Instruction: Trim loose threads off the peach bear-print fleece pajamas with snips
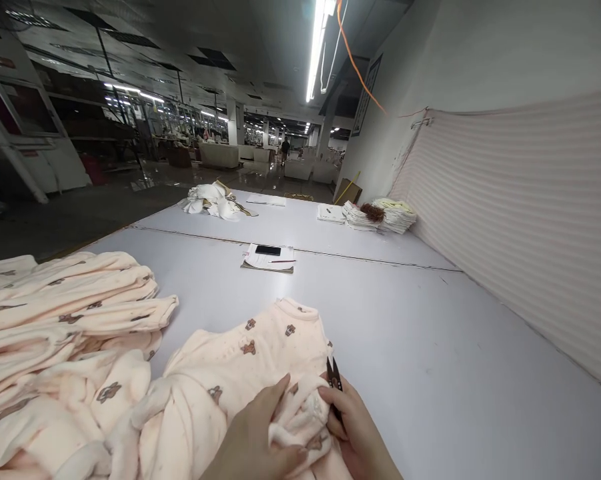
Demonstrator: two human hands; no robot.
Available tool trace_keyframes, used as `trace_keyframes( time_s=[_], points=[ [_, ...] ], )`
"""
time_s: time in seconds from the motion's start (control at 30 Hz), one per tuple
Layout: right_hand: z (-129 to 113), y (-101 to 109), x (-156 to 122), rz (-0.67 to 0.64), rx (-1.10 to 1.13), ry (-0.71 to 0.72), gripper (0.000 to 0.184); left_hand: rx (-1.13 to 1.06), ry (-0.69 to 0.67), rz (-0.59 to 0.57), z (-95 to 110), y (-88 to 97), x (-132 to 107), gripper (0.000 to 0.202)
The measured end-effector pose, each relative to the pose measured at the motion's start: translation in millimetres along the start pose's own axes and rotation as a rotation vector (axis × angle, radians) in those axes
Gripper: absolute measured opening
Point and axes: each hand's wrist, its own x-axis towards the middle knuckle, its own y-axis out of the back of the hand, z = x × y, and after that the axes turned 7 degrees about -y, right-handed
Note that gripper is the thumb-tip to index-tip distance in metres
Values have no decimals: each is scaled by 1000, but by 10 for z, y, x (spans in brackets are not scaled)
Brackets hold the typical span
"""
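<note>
Two bare hands are gripping a peach garment [273, 343] at the frame's bottom centre, the left hand [255, 430] clamping bunched cloth, the right hand [355, 423] pinching it while holding black snips [335, 379], whose handles its fingers are partly hiding. Whether the blades are touching cloth, I cannot tell. The frame's edges are cutting off both forearms and a garment heap [65, 313] at lower left; at upper centre, a distant person [285, 149] is showing only dimly.

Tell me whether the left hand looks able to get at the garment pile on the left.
Probably yes: the garment pile lies nearby, only the spread garment between, though the left hand holds bunched fabric.
</note>
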Motion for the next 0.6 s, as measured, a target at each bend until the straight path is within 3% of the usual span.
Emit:
trace_keyframes(
  time_s=[0.07,0.13,0.2,0.27,0.37,0.47,0.53,0.6],
  points=[
    [17,-9,-5,-84,30,-82,16,-37,-1,11,58,36,-67,78],
    [38,-45,-17,-127,61,-112,19,-7,-107,93,143,6,-117,63],
    [65,-88,-38,-126,80,-104,21,33,-203,197,236,-64,-116,41],
    [89,-110,-71,-75,62,-54,24,53,-256,219,315,-137,-60,24],
    [93,-59,-155,143,-198,144,30,70,-274,137,383,-208,70,13],
    [74,57,-266,406,-588,501,24,20,-222,141,410,-225,183,16],
    [82,115,-316,400,-737,718,16,-50,-176,146,416,-213,236,14],
    [115,139,-318,308,-817,807,15,-154,-128,127,410,-188,278,13]
  ],
)
